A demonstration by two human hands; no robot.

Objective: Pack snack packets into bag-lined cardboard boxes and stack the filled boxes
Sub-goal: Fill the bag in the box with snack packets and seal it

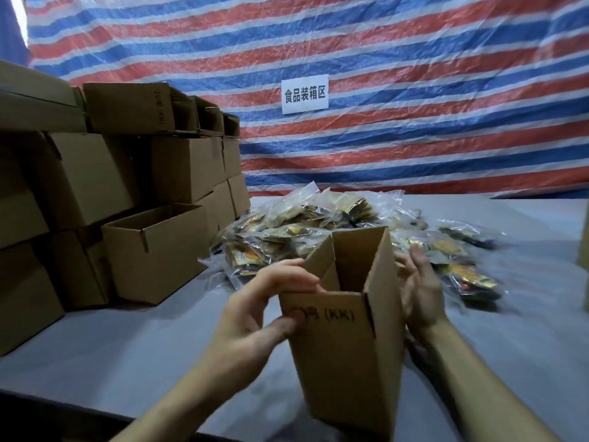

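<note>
Plain brown cardboard box [338, 352] stands tall, open mouth up. Left grip [264, 311] pinches its 9 o'clock wall and right grip [420, 288] lies flat-fingered at 3 o'clock. Clear snack packets [318, 218] are heaped at 12 o'clock.

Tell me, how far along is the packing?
Done: a stack of boxes stands on the left, contents unseen. In hand: the left hand grips an open box, the right hand lies flat against its side; no bag shows inside. Left: the packets pile lies unpacked.
</note>
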